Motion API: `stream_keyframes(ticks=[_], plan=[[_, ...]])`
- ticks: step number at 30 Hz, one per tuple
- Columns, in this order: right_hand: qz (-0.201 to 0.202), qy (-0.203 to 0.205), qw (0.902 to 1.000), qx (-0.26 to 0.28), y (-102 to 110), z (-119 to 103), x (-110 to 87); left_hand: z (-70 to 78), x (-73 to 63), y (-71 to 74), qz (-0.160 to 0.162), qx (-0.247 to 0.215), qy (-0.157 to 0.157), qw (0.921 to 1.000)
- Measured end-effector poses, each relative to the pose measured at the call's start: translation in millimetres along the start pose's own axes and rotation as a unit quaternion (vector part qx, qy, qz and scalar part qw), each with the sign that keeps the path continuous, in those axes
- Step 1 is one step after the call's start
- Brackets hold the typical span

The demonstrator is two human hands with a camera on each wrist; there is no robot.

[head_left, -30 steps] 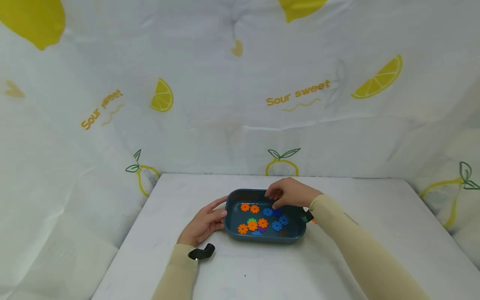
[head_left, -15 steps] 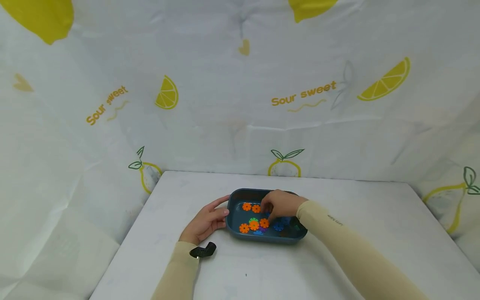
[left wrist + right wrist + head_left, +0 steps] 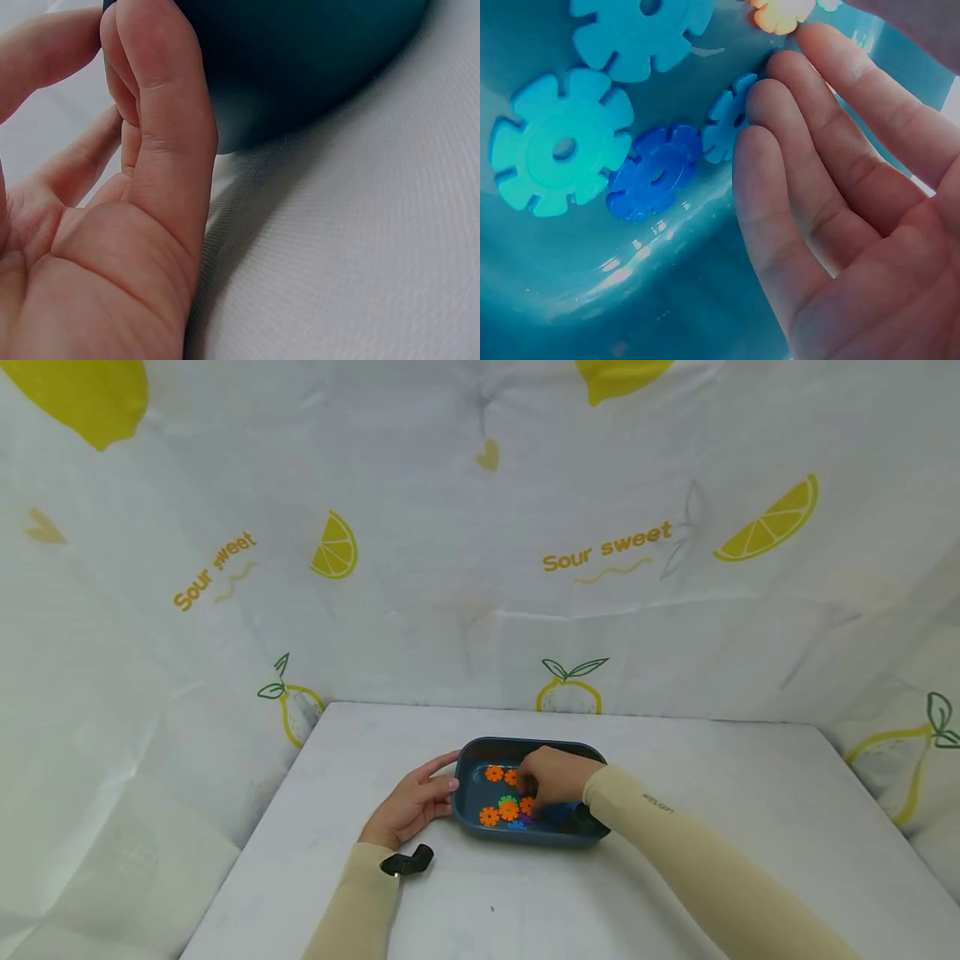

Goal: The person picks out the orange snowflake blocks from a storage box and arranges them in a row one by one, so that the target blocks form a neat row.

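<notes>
A dark blue-grey tray [image 3: 517, 837] stands on the table and holds several snowflake building discs. Orange discs [image 3: 489, 816] lie toward its left side, with a green disc [image 3: 507, 799] partly under one. My left hand [image 3: 408, 803] touches the tray's left end, index finger along the outside and thumb at the wall. Inside the tray is my right hand [image 3: 551, 775], fingers slightly bent and pointing down among the discs. Up close in the right wrist view, its fingertips lie beside a blue disc [image 3: 731, 118] and an orange disc [image 3: 784, 13]; no disc shows pinched.
A white table [image 3: 660, 877] surrounds the tray, backed by a lemon-print cloth [image 3: 420, 635]. A black wrist device [image 3: 407, 861] sits on the left sleeve. In the right wrist view, a turquoise disc [image 3: 529, 150] and a deep blue disc [image 3: 652, 172] lie on the tray floor.
My right hand has come down from above the tray's far rim into it, moving left and toward the orange discs. The left hand keeps its place at the tray's end.
</notes>
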State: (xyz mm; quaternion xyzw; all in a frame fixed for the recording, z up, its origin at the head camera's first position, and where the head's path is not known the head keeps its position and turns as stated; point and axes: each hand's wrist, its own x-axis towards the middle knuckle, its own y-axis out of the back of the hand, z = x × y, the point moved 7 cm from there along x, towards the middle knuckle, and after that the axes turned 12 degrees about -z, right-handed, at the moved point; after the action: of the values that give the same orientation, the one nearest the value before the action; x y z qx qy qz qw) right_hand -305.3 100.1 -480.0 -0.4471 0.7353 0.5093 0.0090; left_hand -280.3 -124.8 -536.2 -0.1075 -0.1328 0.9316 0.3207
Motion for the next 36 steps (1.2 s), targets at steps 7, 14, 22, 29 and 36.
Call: stream_keyframes(ticks=[7, 14, 22, 29, 36], plan=[[0.002, 0.0, 0.9999, -0.013, -0.2, -8.4, -1.6, -0.7, 0.9, -0.1, 0.0, 0.0, 0.0, 1.0], [0.015, 0.0, 0.9998, -0.008, 5.0, -6.9, -6.8, -0.9, 3.2, -2.6, 0.0, -0.004, 0.004, 1.0], [0.058, 0.015, 0.9973, 0.042, 29.3, -2.6, -34.2, -0.8, 1.9, -2.1, 0.001, -0.004, 0.001, 1.0], [0.124, 0.019, 0.987, 0.1, 38.7, 25.7, -73.6, -4.2, 3.1, 1.2, 0.011, 0.001, 0.014, 0.9998], [0.207, 0.025, 0.9645, 0.162, 38.5, 61.1, -128.0, -5.3, 0.8, 0.7, 0.021, 0.011, 0.013, 0.9996]])
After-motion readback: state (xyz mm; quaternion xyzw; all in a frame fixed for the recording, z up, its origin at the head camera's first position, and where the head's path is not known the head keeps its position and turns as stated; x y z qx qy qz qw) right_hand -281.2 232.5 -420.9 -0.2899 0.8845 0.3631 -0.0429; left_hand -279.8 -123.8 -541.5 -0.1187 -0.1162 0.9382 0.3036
